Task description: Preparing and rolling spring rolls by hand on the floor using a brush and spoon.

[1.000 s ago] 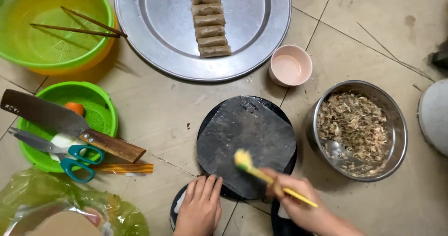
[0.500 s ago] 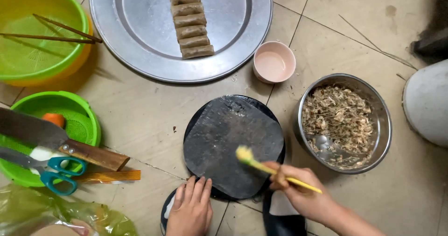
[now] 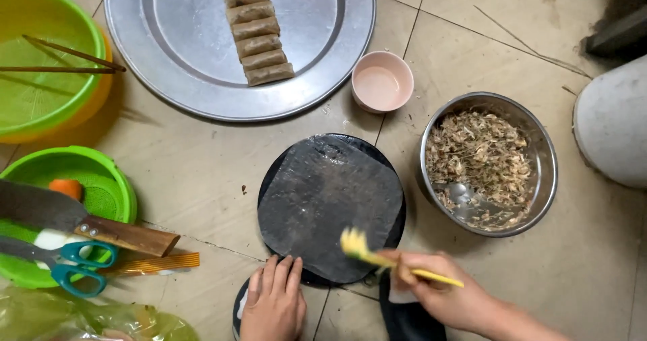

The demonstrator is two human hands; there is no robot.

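A thin translucent wrapper sheet lies on a round black plate on the tiled floor. My right hand grips a yellow brush whose bristles rest on the sheet's near right corner. My left hand lies flat with fingers together at the sheet's near edge, pressing on it. A steel bowl of shredded pale filling with a spoon in it stands to the right of the plate. A small pink bowl of liquid sits just beyond the plate.
A large round steel tray at the top holds a row of several finished rolls. At left, a green basket carries a cleaver and teal scissors. Chopsticks cross a yellow-green bowl. A white container stands far right.
The view has shifted, so everything sits lower and further left in frame. The brush has stayed at the sheet's near right corner with small movement. My left hand stays at the near edge.
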